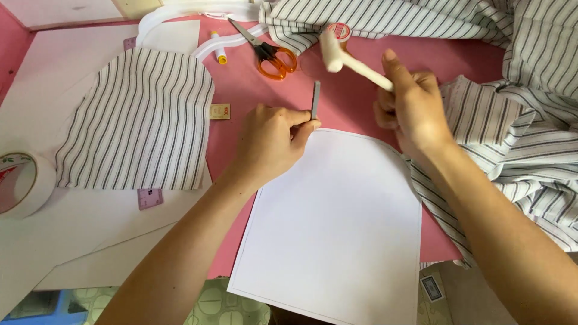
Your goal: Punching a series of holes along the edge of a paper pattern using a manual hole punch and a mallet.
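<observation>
I see the left hand (274, 141) pinching a thin metal punch (315, 100) upright at the white card's (337, 222) top edge, mid-table; the right hand (412, 105) grips a raised white mallet (346, 59).

Matt white paper pattern (331, 222) – dull grey metal punch (315, 99), smooth white plastic mallet (346, 60) – striped woven cloth (141, 120).

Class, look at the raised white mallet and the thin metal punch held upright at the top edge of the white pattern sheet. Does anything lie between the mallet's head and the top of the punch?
Nothing visible does. The right hand holds the white mallet up and to the right of the metal punch, which the left hand steadies on the white pattern sheet. Only bare pink tabletop lies behind the gap.
</observation>
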